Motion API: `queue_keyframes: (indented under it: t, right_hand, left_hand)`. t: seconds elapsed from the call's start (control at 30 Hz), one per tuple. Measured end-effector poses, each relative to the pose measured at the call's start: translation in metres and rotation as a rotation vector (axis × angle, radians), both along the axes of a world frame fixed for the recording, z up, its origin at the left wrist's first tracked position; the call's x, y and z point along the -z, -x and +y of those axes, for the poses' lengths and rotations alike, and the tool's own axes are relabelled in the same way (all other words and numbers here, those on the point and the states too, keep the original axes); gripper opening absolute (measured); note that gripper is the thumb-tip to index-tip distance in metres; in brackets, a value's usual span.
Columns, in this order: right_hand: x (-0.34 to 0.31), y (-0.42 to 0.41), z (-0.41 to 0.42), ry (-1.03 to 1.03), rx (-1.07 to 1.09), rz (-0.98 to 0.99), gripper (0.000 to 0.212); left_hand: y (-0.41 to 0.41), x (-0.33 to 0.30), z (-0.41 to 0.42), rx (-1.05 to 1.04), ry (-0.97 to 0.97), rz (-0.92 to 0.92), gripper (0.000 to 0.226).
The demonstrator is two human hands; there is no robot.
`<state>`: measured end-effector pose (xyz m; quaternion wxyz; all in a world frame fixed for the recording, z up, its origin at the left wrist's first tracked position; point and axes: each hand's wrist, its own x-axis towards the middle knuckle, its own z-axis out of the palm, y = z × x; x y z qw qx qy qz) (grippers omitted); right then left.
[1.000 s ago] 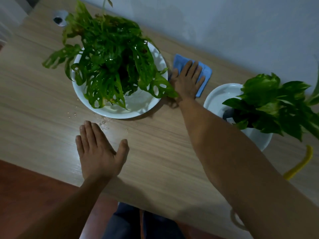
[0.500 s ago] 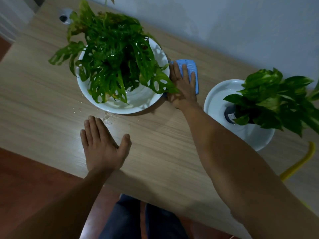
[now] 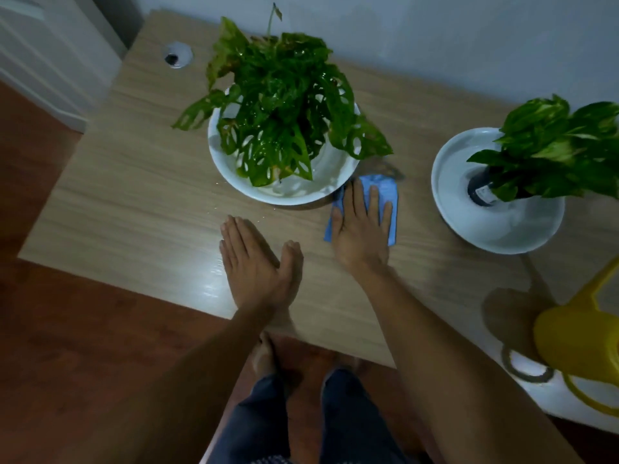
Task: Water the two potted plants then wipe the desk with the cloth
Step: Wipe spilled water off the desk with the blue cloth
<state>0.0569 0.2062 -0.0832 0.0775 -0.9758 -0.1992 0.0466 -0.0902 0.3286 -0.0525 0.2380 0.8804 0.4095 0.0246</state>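
A holed-leaf plant point(image 3: 284, 105) stands in a white dish point(image 3: 231, 175) at the desk's middle. A second leafy plant point(image 3: 552, 145) in a dark pot sits in another white dish point(image 3: 469, 226) at the right. Between the dishes my right hand point(image 3: 363, 226) lies flat on a folded blue cloth point(image 3: 388, 192), pressing it onto the wooden desk point(image 3: 134, 182). My left hand point(image 3: 256, 262) rests palm down near the front edge, holding nothing. Small water drops lie in front of the left dish.
A yellow watering can point(image 3: 576, 346) stands at the desk's right front. A round cable hole point(image 3: 177, 55) is at the back left. The wall runs behind the desk. My legs and bare feet point(image 3: 264, 356) are below the front edge.
My right hand has dragged the cloth from behind the left dish toward me, to the gap between the dishes. The view has tilted down; my left hand stays put.
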Motion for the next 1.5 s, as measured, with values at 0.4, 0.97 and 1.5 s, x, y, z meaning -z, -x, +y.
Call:
queue_keyframes:
  t: [0.4, 0.97, 1.5]
  right_hand:
    - [-0.010, 0.130, 0.120, 0.010, -0.025, 0.053, 0.064]
    - [-0.007, 0.117, 0.281, -0.040, -0.152, 0.003, 0.066]
    - [-0.014, -0.045, 0.403, 0.086, 0.055, 0.000, 0.066]
  left_hand:
    - [0.062, -0.007, 0.163, 0.180, -0.107, 0.085, 0.099]
    - [0.050, 0.008, 0.288, 0.141, -0.116, 0.082, 0.082]
    - [0.048, 0.020, 0.293, 0.150, -0.171, 0.126, 0.080]
